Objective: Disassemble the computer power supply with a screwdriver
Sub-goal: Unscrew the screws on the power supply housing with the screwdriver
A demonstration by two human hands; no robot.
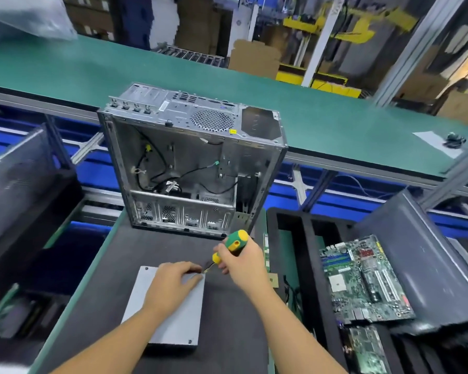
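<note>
A flat grey power supply box [170,317] lies on the dark mat [227,306] in front of me. My left hand [170,284] rests on its far end with fingers spread flat, pressing it down near the far right corner. My right hand [241,263] grips a green and yellow screwdriver [233,244], tilted down to the left. Its tip meets the box's far right corner, right beside my left fingertips. A small screw [190,341] shows at the box's near right corner.
An open, gutted computer case [189,163] stands upright at the mat's far end. To the right, a black tray [316,265] holds a motherboard [362,279], with another board below it. A green conveyor belt [335,117] runs behind. A dark bin [19,182] sits left.
</note>
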